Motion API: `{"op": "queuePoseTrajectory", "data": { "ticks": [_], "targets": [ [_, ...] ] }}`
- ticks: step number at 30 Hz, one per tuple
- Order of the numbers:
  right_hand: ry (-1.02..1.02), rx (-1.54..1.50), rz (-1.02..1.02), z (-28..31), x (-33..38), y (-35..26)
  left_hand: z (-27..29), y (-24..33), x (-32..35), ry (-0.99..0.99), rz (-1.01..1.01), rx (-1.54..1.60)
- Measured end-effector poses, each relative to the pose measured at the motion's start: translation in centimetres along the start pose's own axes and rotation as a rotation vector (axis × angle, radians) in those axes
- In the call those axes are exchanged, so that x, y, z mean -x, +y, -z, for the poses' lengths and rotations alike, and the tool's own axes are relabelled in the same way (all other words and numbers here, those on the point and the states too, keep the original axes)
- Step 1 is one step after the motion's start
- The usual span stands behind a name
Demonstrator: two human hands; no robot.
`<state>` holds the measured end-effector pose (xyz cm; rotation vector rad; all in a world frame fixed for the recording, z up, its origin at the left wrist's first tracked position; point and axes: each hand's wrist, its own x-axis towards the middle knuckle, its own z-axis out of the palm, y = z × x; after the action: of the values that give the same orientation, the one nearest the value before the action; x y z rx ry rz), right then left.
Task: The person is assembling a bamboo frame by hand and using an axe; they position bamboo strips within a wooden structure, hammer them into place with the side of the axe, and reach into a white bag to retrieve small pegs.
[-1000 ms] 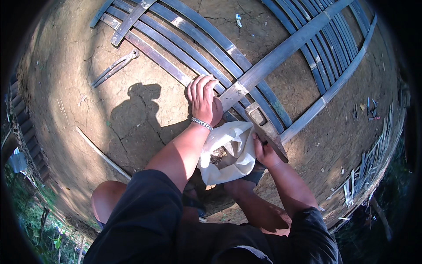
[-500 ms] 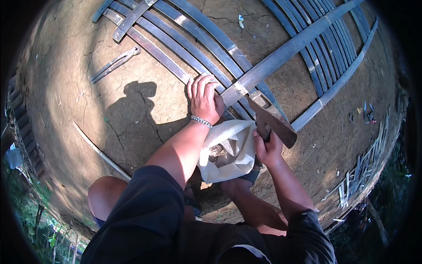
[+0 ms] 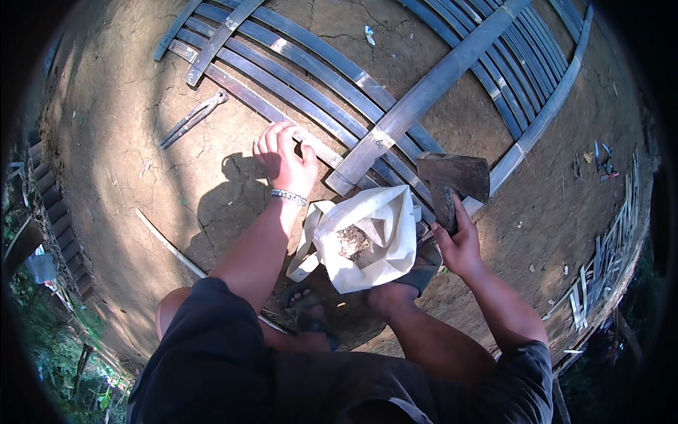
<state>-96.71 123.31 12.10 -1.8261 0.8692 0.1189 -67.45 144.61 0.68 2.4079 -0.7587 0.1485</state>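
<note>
My right hand (image 3: 460,244) grips the short handle of a hatchet (image 3: 455,175), its broad dark head raised over the slats. My left hand (image 3: 286,157) is beside the nearest dark slat (image 3: 247,97), fingers bent and thumb apart; nothing shows in it, and I cannot tell whether it touches the slat. A wide crosspiece (image 3: 409,116) lies over the slats, its near end close to both hands. Between my feet stands an open white sack (image 3: 395,265) with its rim folded out and small brownish pieces inside, too small to name.
Pincers (image 3: 194,119) lie on the bare earth at the left. A thin pale strip (image 3: 169,245) is nearer my left knee. Another slatted section (image 3: 519,88) extends at the far right, and loose split strips (image 3: 600,265) are heaped at the right edge.
My left hand has moved left, away from the crosspiece's end along the slat. The hatchet has turned in my right hand, its head now roughly level, and moved slightly right.
</note>
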Motion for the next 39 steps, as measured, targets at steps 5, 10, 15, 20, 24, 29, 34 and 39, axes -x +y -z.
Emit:
{"op": "queuePoseTrajectory", "data": {
  "ticks": [5,10,15,20,24,29,34,39],
  "targets": [
    [-0.053,0.042,-0.073,1.3,2.1,0.5,2.1,-0.2,-2.3,-0.241,-0.190,-0.080],
    [-0.061,-0.129,-0.192,0.5,2.7,1.0,2.4,3.2,-5.4,-0.517,-0.201,-0.240],
    [-0.040,-0.136,-0.036,-0.3,2.5,1.0,1.3,5.1,-8.3,-0.831,-0.235,-0.610],
    [-0.038,-0.220,-0.070,-0.4,2.6,0.4,0.8,8.1,-9.1,-0.975,-0.227,-0.726],
    [-0.034,-0.278,-0.073,-0.3,2.5,0.6,0.4,8.4,-8.7,-0.958,-0.220,-0.720],
    [-0.015,-0.339,-0.096,0.0,2.8,0.8,0.4,8.3,-8.2,-0.909,-0.180,-0.717],
    [0.021,-0.393,-0.141,0.4,3.2,0.9,0.9,6.4,-8.1,-0.747,-0.209,-0.561],
    [0.048,-0.429,-0.177,0.1,3.3,1.5,2.2,6.0,-7.0,-0.531,-0.054,0.310]
  ]
}}
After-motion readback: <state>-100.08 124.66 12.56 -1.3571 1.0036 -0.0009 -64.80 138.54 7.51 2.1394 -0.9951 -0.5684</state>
